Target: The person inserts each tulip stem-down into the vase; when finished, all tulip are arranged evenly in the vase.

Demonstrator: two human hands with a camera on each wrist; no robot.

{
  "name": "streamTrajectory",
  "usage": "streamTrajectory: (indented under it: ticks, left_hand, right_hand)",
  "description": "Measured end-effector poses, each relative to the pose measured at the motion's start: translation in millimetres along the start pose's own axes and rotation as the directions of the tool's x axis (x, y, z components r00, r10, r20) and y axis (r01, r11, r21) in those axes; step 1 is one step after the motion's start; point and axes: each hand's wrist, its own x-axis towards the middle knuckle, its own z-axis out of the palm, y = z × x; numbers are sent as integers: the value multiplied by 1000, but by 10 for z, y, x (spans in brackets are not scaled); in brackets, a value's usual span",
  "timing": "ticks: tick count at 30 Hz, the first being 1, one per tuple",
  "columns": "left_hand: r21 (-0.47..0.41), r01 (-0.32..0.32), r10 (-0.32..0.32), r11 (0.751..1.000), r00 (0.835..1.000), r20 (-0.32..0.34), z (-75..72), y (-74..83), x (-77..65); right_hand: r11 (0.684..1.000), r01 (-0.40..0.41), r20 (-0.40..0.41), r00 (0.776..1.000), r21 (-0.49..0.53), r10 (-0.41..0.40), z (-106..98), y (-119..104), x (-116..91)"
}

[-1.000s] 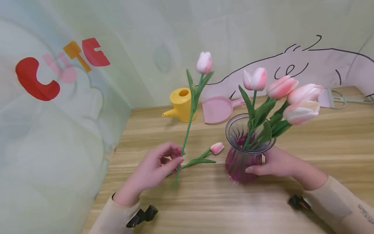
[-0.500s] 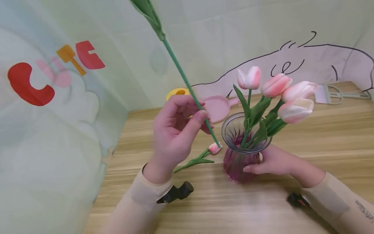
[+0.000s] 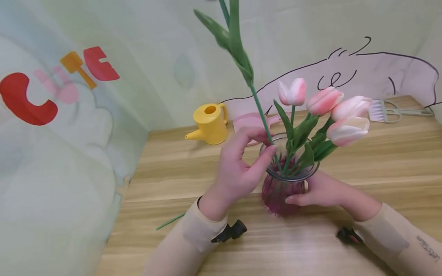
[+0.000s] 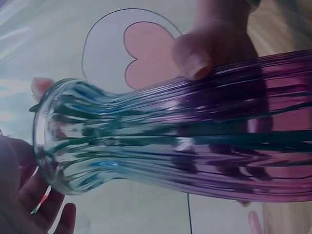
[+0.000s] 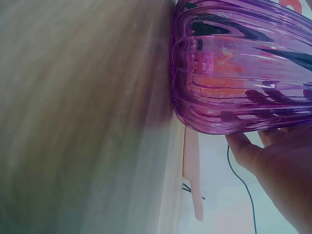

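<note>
In the head view, my left hand point(image 3: 239, 166) pinches the green stem of a tulip point(image 3: 258, 101) between thumb and fingers. The stem's lower end is inside the mouth of a ribbed glass vase point(image 3: 281, 195), clear above and purple below. That tulip's bloom is mostly cut off by the top edge. Several pink-and-white tulips point(image 3: 324, 101) stand in the vase, leaning right. My right hand point(image 3: 326, 191) grips the vase's side, thumb in front; in the right wrist view its fingers point(image 5: 243, 148) touch the purple glass near the base.
Part of a loose stem point(image 3: 170, 221) shows on the wooden table point(image 3: 165, 172); my left arm hides the rest. Behind stand a yellow watering can point(image 3: 210, 124) and a pink dustpan point(image 3: 246, 120), partly covered by my hand. A comb-like grey-green rake point(image 3: 386, 111) lies at back right.
My left hand has lifted the tulip and carried it right, from above the table to the vase, where its stem end has entered the mouth. My right hand has stayed on the vase.
</note>
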Motion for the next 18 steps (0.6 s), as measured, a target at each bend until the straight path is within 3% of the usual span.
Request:
streamTrajectory:
  ticks: [3,10,18]
  left_hand:
    - [36,-1,1,999,1000,8,31,-31,-34]
    - [94,43,-45,995,999,21,123,-56,-90]
    - [39,117,-119,992,992,34,144,-60,-166]
  right_hand:
    - [999,40,-7,999,5,-40,2,-3,12]
    - [1000,-3,-10,1000,14,3,-6,-36,-25]
    - [999,32,-7,999,25,-32,6,-48,-5]
